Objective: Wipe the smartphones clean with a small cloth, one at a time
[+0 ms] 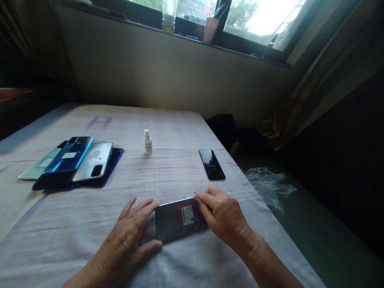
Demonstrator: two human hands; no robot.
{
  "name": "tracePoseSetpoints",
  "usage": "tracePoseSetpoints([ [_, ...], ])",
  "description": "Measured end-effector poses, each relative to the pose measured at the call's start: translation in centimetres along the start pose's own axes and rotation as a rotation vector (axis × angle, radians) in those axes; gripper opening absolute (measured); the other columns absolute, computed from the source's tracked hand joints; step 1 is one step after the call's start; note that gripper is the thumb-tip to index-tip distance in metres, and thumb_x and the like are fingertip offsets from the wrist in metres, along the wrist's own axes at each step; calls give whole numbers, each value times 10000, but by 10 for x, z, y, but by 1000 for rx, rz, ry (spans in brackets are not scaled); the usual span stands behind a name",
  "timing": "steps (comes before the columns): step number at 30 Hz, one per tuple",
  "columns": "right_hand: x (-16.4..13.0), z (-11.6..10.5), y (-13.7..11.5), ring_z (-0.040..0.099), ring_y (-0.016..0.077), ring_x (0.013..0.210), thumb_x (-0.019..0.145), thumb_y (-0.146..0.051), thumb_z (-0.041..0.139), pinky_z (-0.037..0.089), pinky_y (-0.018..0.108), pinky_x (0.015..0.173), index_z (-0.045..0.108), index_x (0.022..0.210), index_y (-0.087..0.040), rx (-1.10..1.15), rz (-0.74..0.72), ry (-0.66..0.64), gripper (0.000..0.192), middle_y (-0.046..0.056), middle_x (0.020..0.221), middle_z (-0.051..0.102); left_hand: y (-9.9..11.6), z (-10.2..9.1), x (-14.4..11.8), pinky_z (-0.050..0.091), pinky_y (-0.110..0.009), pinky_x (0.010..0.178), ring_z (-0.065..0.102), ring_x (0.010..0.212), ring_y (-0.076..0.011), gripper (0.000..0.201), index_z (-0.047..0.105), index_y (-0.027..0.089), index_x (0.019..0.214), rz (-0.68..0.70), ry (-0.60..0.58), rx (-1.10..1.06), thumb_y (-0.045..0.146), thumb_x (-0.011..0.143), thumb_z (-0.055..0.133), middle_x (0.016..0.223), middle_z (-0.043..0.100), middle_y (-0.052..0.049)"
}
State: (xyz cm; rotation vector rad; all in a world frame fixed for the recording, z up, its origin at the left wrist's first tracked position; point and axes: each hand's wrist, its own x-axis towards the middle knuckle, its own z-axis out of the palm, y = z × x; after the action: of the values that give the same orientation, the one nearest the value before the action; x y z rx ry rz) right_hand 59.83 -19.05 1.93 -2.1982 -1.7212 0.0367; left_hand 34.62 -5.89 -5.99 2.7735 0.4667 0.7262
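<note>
A grey-purple phone back cover [177,219] with a small white-green sticker lies flat on the cloth-covered table [75,224] near the front edge. My left hand [132,232] rests flat on the cloth, with fingertips and thumb against the cover's left end. My right hand [222,214] presses on the cover's right end, its fingertips pinching the upper right corner. A small white dropper bottle [147,142] stands upright further back. A black phone [211,164] lies face up to the right of the bottle.
Several phone back covers [75,160] in blue, silver, teal and purple are piled at the left. The table's right edge drops to a dark floor with crumpled clear plastic [270,184]. A wall and a windowsill with a pink cup [210,29] lie behind.
</note>
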Motion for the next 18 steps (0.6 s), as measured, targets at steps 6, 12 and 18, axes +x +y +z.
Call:
tracePoseSetpoints([
  [6, 12, -1, -22, 643, 154, 776, 923, -156, 554, 399, 248, 658, 734, 960, -239, -29, -33, -142, 202, 21, 905, 670, 1, -4, 3, 289, -569, 1196, 506, 1371, -315, 767, 280, 242, 1532, -11, -36, -39, 359, 888, 679, 1444, 583, -127],
  [12, 19, -1, -16, 633, 140, 743, 981, -228, 519, 374, 249, 620, 744, 902, -255, -89, -25, -202, 240, 14, 875, 670, -1, -4, 6, 291, -581, 1189, 445, 1416, -325, 751, 300, 264, 1510, -27, -65, -64, 403, 884, 689, 1527, 493, -131],
  [18, 18, -1, 10, 648, 150, 756, 1009, -287, 505, 385, 253, 611, 766, 923, -256, -174, 108, -212, 276, 26, 896, 683, -5, -2, 4, 293, -571, 1193, 396, 1445, -331, 707, 391, 246, 1475, -42, -102, -37, 459, 875, 699, 1565, 441, -134],
])
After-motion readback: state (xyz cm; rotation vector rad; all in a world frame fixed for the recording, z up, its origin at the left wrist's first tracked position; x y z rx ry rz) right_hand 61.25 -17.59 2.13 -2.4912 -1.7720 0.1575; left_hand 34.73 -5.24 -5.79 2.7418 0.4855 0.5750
